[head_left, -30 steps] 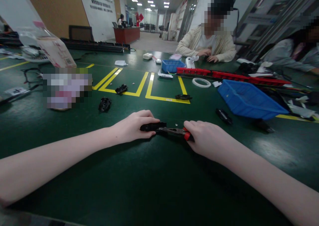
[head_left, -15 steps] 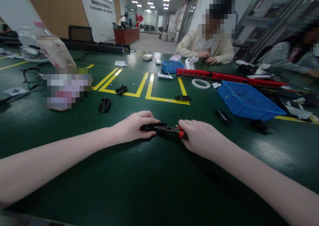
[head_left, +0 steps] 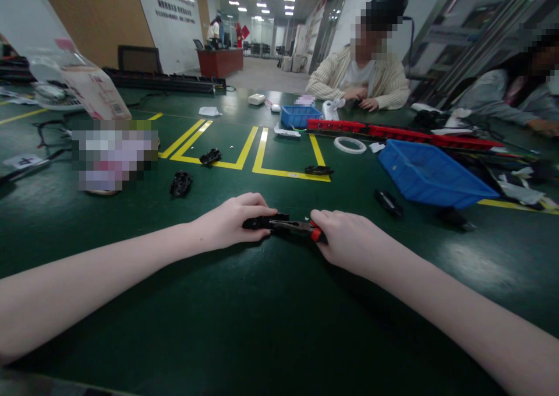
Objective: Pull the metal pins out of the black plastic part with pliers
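My left hand (head_left: 233, 221) is closed over a small black plastic part (head_left: 263, 222), pressing it down on the green table (head_left: 262, 326). My right hand (head_left: 349, 239) grips the red handles of a pair of pliers (head_left: 294, 227). The metal jaws of the pliers reach left into the black part. Both hands rest on the table, close together in the middle of the view.
Loose black parts (head_left: 181, 183) lie beyond my hands among yellow floor-tape lines (head_left: 262, 151). A blue bin (head_left: 430, 174) sits to the right, a smaller blue bin (head_left: 298, 116) further back, with red strips (head_left: 393, 133) and a white ring (head_left: 350, 145). Two other people sit across the table.
My right hand has slid left with the pliers, pushing the jaws further into the black part. My left hand has stayed in place.
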A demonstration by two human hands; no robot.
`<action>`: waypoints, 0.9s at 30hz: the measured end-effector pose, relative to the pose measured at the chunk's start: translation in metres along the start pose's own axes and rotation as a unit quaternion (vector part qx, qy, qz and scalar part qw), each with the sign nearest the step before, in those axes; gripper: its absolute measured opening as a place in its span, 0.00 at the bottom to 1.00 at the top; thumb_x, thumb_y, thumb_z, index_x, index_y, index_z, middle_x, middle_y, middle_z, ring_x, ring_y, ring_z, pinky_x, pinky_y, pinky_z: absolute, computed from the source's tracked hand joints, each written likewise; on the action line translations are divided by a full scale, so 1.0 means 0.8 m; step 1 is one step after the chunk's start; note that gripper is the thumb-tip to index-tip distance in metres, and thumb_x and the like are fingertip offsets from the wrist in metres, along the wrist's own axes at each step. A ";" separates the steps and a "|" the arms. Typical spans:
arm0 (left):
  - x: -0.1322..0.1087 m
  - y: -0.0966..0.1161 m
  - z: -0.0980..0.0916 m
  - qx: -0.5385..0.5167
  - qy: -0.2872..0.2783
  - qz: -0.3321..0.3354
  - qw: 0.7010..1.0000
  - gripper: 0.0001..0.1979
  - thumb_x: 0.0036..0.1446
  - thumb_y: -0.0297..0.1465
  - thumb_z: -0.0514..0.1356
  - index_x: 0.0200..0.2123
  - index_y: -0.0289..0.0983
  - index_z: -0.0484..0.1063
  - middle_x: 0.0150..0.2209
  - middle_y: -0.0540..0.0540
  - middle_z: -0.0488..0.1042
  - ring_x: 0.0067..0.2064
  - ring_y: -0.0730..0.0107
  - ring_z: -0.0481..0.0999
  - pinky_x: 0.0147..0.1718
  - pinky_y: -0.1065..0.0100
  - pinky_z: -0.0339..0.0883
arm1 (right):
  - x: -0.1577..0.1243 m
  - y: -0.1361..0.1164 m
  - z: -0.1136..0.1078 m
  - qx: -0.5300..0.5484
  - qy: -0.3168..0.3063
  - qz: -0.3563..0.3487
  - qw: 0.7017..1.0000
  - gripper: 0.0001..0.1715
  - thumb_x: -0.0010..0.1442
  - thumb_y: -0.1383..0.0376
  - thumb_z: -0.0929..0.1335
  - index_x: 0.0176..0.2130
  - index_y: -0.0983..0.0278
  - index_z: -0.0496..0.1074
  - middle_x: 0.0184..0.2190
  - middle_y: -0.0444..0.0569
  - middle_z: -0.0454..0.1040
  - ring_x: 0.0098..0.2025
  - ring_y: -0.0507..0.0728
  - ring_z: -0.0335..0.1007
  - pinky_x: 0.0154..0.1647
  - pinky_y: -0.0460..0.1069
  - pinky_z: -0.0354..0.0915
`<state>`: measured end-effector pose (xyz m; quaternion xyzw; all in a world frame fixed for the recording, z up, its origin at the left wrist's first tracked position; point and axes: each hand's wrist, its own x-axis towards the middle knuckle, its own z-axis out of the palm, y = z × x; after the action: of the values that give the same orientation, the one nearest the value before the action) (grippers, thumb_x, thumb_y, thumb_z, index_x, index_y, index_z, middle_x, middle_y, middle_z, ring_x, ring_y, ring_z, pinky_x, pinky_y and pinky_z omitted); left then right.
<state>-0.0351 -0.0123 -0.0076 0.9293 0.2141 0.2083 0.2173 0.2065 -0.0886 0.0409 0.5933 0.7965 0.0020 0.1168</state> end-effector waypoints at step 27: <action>-0.008 0.001 -0.001 0.045 -0.006 0.018 0.999 0.12 0.64 0.31 0.62 0.51 0.38 0.72 0.55 0.42 0.77 0.54 0.62 0.79 0.52 0.57 0.76 | -0.012 0.011 0.007 0.017 0.070 -0.017 0.997 0.12 0.58 0.63 0.68 0.42 0.65 0.71 0.41 0.53 0.76 0.38 0.59 0.73 0.37 0.52 0.64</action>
<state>-0.0402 -0.0162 -0.0085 0.9430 0.2054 0.1971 0.1727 0.2185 -0.0957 0.0387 0.5802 0.8124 0.0281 0.0510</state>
